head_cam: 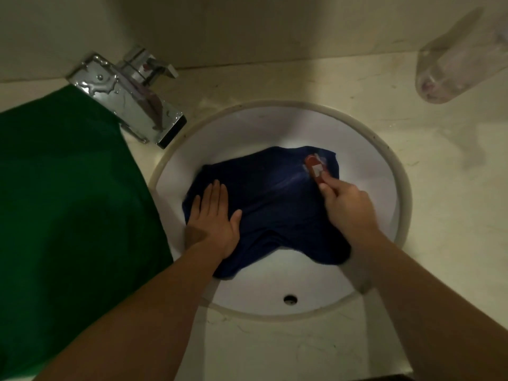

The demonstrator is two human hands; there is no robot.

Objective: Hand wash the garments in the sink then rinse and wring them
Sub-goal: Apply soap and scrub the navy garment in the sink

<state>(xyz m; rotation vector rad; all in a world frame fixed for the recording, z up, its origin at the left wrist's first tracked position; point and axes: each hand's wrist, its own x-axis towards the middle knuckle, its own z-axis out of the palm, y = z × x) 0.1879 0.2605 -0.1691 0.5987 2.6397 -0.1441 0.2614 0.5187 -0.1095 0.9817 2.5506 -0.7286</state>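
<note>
Two bare hands work in a round white sink (397, 171), where a dark blue garment (275, 207) lies spread in the basin. The left hand (213, 221) presses flat on its left part, fingers straight; the right hand (347, 208) grips a small red object (314, 165), perhaps a brush or soap, against the far-right edge. If the flat palm eases, the cloth would likely bunch and slide under the rubbing.

Dim, yellowish light with glare on the wet faucet (129, 97), a blurred bottle (461, 56) (top right), and wide-angle bending at the edges.
</note>
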